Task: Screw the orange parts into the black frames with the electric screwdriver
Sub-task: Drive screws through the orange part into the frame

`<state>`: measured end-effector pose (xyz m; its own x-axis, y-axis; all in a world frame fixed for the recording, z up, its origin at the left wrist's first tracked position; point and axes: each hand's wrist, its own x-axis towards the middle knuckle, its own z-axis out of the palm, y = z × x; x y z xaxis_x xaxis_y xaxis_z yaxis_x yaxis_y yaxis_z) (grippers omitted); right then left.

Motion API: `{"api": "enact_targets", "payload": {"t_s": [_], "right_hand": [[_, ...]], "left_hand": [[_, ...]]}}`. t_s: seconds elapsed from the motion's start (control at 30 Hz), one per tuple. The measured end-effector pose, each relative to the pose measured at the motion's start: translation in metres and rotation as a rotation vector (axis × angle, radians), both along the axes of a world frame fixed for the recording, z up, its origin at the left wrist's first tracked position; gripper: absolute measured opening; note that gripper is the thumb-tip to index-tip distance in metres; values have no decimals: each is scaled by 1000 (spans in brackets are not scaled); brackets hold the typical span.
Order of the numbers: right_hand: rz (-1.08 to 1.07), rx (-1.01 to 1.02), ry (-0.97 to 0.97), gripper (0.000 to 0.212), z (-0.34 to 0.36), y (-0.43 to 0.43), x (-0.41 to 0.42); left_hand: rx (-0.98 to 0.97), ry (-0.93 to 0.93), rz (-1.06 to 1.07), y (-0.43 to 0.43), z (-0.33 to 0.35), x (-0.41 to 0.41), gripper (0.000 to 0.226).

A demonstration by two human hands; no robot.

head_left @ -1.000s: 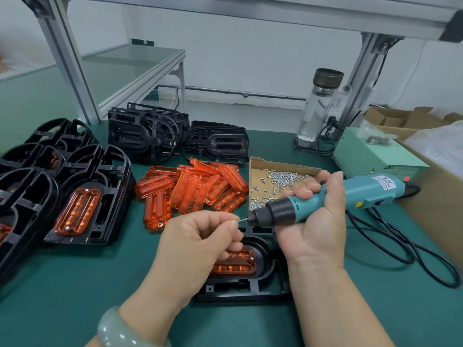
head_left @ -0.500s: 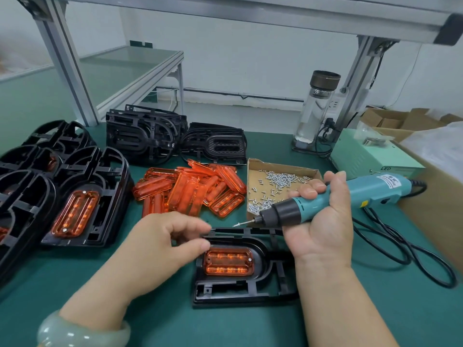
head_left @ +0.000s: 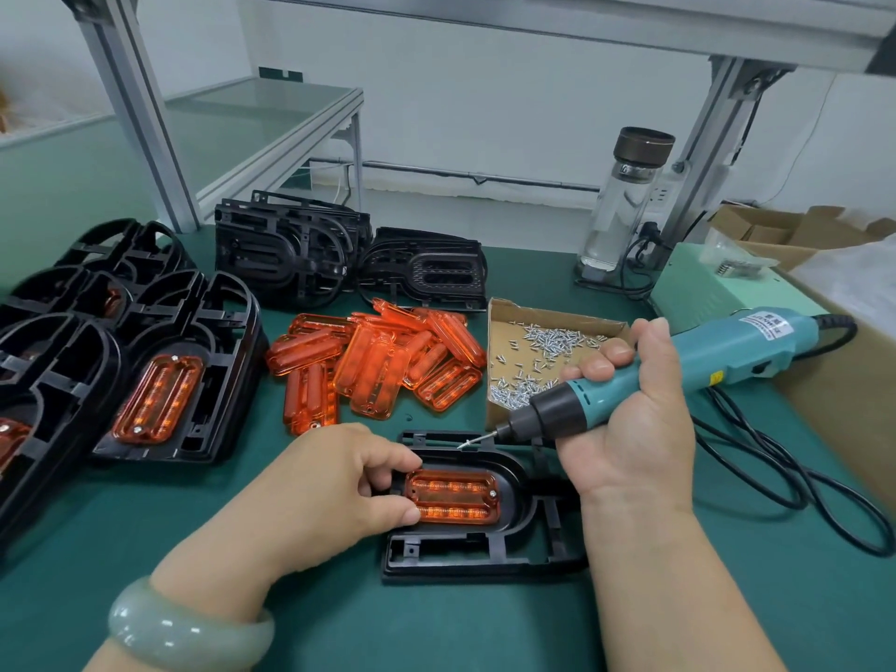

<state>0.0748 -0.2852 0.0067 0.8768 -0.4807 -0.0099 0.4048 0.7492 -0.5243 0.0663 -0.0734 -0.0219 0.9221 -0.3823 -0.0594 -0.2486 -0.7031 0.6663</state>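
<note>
The black frame (head_left: 446, 550) lies flat on the green mat (head_left: 291, 623). It is matt, ribbed moulded plastic with a rounded-oblong well. In that well sits the orange part (head_left: 453, 497), a glossy, translucent rounded rectangle with two ridged rows inside and a small silver screw head (head_left: 493, 494) at its right end.

The left hand (head_left: 329, 487), with a smooth pale-green bangle (head_left: 189, 628) on its wrist, reaches in from the frame's left. Its forefinger and thumb pinch the part's left end, one at each corner.

The right hand (head_left: 630, 429) is clenched around the electric screwdriver (head_left: 746, 354) above the frame's right side. The tool is a teal plastic barrel with a black tapered nose and a thin metal bit (head_left: 477, 438), slanting down to the left. The bit's tip is at the frame's far rim, just beyond the part; whether it touches the rim cannot be told.

Beyond the frame's right half stands a shallow cardboard tray (head_left: 548, 310) of small bright screws. Beyond its left half is a heap of loose orange parts (head_left: 378, 366). Finished frames (head_left: 160, 405) lie well to its left.
</note>
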Motion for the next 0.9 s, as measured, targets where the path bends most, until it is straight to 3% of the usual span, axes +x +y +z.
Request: {"api": "enact_targets", "payload": {"t_s": [0.27,0.9], "right_hand": [[20,-98,18,21,-1,5,-2],[60,-429,-74,3,-3,19,-6]], "left_hand": [[0,-17,1,-9,-7,-3,40],[43,-63,-29,-25,-9,-8,49]]}}
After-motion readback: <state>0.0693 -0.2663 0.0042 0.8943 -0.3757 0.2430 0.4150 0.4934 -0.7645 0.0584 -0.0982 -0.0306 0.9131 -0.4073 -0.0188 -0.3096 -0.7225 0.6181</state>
